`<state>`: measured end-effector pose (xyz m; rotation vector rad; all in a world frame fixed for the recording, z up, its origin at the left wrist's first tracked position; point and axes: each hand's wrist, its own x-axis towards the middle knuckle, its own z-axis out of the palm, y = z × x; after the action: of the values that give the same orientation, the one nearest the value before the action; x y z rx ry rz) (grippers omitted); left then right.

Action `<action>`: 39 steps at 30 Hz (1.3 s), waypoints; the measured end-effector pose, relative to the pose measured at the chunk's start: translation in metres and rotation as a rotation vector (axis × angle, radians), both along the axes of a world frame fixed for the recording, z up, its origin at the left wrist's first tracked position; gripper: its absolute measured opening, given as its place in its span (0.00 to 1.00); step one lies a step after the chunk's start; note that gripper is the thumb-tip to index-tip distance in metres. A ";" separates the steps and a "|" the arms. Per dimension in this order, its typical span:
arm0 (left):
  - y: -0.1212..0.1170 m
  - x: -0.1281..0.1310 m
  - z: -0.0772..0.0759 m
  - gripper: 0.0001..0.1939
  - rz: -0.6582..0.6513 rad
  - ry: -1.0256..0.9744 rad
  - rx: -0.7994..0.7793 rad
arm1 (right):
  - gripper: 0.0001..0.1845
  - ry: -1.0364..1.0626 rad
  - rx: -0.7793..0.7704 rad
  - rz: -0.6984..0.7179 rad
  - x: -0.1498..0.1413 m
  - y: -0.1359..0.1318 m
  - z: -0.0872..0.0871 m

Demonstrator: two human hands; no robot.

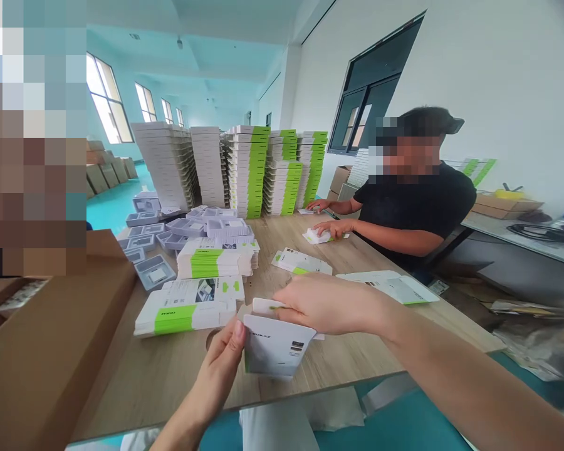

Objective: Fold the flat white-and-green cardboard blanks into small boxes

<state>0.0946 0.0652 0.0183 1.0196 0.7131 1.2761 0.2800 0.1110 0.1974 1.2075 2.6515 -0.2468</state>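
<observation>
In front of me a white and green folding carton (276, 347) stands tilted above the near edge of the table, its top flaps raised. My left hand (224, 351) grips the carton's left side, thumb on the front panel. My right hand (322, 304) reaches over the open top with curled fingers around a flap; the fingertips are partly hidden behind the carton wall. Just left of it lies a stack of flattened cartons (173, 317), with another flat stack (211, 264) behind. Beyond my right hand are a loose flat carton (301, 260) and another one (390, 285).
Pale plastic trays (155, 270) lie heaped at the left. Tall stacks of closed boxes (249, 175) line the table's far end. Across the table a co-worker (416, 200) handles a small white box (317, 237). A large brown cardboard box (61, 351) flanks the left edge.
</observation>
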 end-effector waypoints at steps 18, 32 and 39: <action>0.004 0.006 0.037 0.18 -0.177 0.088 0.021 | 0.21 -0.219 0.212 0.315 -0.006 -0.006 -0.012; -0.010 0.022 0.035 0.23 0.079 0.721 0.214 | 0.21 0.098 0.057 -0.389 0.024 -0.030 -0.012; 0.000 0.018 0.039 0.20 0.134 0.754 0.164 | 0.20 0.169 0.346 -0.332 0.022 -0.038 -0.040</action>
<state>0.1124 0.0648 0.0576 1.6385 1.2758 1.0576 0.3016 0.0727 0.1572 1.8129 2.6962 0.0684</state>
